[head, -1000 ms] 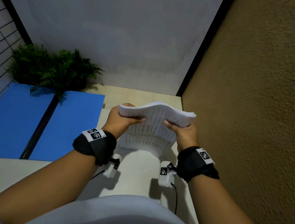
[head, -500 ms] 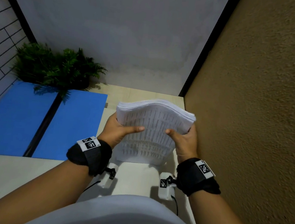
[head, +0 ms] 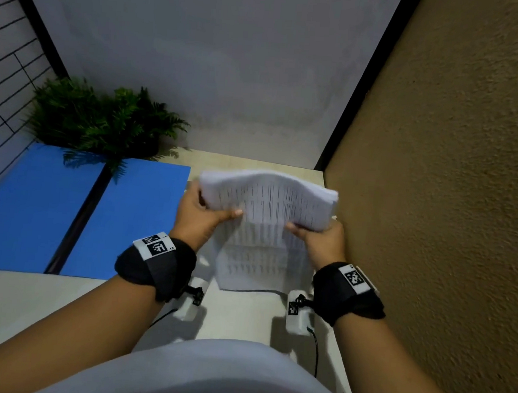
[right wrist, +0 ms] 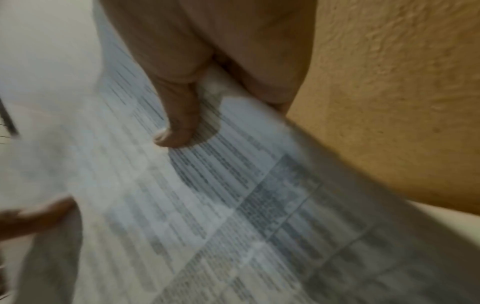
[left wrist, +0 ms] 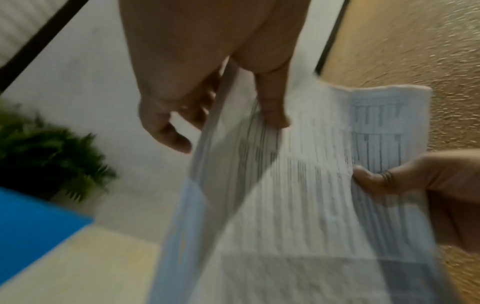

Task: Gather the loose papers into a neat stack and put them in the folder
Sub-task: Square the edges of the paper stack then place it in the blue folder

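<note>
Both hands, the left hand [head: 199,215] and right hand [head: 322,243], are gripping the paper stack [head: 269,203] upright over the desk [head: 20,304], squaring it; filing into the open blue folder [head: 74,209] is remaining.

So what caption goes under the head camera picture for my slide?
Left hand and right hand hold a bowed stack of printed papers on edge beside an open blue folder.

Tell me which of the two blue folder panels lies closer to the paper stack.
The right blue panel, beside the left hand that grips the paper stack. The left blue panel lies beyond the dark spine, by the tiled wall.
</note>
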Tool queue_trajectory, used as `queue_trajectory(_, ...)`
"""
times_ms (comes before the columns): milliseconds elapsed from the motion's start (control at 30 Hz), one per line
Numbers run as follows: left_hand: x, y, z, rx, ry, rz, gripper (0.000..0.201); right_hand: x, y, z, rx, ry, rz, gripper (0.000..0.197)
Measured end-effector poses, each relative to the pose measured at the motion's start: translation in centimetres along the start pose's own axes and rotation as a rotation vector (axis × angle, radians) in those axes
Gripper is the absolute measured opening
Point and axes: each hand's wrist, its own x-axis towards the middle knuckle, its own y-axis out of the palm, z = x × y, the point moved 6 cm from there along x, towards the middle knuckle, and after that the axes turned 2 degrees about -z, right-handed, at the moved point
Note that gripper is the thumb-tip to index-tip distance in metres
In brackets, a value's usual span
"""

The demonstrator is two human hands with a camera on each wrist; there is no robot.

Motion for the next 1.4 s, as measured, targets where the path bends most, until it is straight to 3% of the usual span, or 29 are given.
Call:
queue_trajectory(100,0.5,-1.7,-4.2,0.304,0.428,-0.134,0.097,-0.2,0.1,2.9,-0.206,-0.163,-0.036,0.015)
queue_trajectory(167,0.0,-0.6,-6.6,0.428,0.598,0.003,0.089,-1.1,1.2,5.2,-0.426,-0.315,0.006,0.011)
queue_trajectory(267,0.3,0.8,-6.7,0.438,0.402,0.217,0.028,-2.6,3.3,7.7,-0.66,-0.524,0.07,0.003)
queue_trajectory(300,0.4,0.7,-6.1,0.401,0.345,0.234,0.015,-2.9,3.6,8.0,-0.69,-0.561,0.073,0.005)
queue_trajectory(367,0.3,-0.2,-5.0,0.321,0.285,0.217,0.009,-2.5,3.3,7.5,-0.691,-0.531,0.09,0.014)
queue_trajectory(533,1.1,-4.2,-2.4,0.019,0.109,0.063,0.02,0.0,-2.6,4.5,-0.777,-0.269,0.046,0.032)
queue_trajectory(633,1.3,-5.6,-1.3,-0.041,0.065,0.054,0.021,0.4,-6.0,2.5,-0.362,-0.131,-0.037,0.032)
queue_trajectory(700,1.3,-5.4,-0.5,-0.07,0.052,0.066,0.022,0.3,-6.0,0.9,-0.023,-0.07,-0.058,0.044)
queue_trajectory(767,1.2,-4.9,0.6,-0.099,0.016,0.064,0.023,0.4,-5.0,-1.2,0.162,-0.019,-0.055,0.052)
queue_trajectory(967,-0.2,-3.3,4.7,-0.09,-0.047,0.045,0.049,-1.5,-3.2,-4.9,0.172,-0.02,-0.194,0.026)
queue_trajectory(1067,-0.8,-2.9,7.2,-0.079,-0.102,0.025,0.055,-1.9,-3.8,-7.6,0.158,0.04,-0.224,0.033)
queue_trajectory(1167,-1.3,-2.9,9.5,-0.041,-0.202,0.017,0.049,-1.9,-4.8,-9.9,0.098,0.127,-0.21,0.046)
queue_trajectory(1267,-1.3,-2.8,10.1,-0.025,-0.218,0.011,0.04,-2.0,-5.5,-10.4,0.121,0.124,-0.213,0.036)
queue_trajectory(1400,-0.7,-2.7,9.0,-0.027,-0.162,0.047,0.043,-1.6,-6.9,-9.7,0.171,0.051,-0.174,0.03)
